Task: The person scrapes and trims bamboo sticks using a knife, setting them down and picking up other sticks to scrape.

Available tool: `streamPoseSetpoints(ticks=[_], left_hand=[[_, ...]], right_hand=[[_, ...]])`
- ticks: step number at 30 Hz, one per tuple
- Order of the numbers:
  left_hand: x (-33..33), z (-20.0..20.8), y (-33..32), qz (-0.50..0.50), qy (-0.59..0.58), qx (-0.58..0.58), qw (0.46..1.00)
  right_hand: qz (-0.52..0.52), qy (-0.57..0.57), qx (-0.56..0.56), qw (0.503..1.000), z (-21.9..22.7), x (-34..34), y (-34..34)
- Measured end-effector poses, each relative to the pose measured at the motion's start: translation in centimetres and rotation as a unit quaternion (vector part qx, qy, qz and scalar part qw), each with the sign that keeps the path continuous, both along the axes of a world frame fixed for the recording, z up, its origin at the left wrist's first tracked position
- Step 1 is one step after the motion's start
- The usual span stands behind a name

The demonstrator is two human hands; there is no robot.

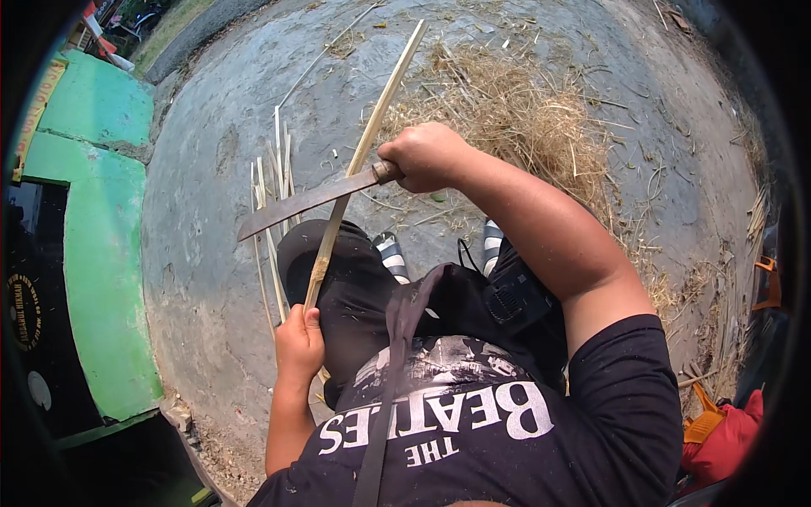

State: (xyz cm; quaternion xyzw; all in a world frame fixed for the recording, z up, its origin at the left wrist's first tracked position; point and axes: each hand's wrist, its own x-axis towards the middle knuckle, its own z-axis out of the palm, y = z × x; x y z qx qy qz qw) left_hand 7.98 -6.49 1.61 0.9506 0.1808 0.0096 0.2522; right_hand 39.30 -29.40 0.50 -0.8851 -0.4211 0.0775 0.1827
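Left hand [300, 343] fingers grip a long, pale wooden strip [370, 135] slanting toward one o'clock; right hand [427, 158] fingers clasp a wooden-handled, dull-steel machete [311, 199], tip toward eight o'clock.

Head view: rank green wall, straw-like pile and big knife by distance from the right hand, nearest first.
From the right hand:
1. Big knife: held by its handle, blade pointing left.
2. Straw-like pile: on the ground, ahead and to the right.
3. Green wall: far left side of the view.
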Motion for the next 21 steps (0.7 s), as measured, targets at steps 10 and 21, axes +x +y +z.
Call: streamPoseSetpoints(ticks=[10,21], left_hand=[[-0.6,0.2,1.1,-0.022,-0.001,-0.058,0.998],[-1.2,-1.2,1.7,-0.016,-0.04,-0.059,0.997]], right_hand=[[0.022,-0.034,-0.052,0.998,1.4,-0.7,0.5],[0.013,-0.024,-0.019,0.999,1.6,-0.7,0.5]])
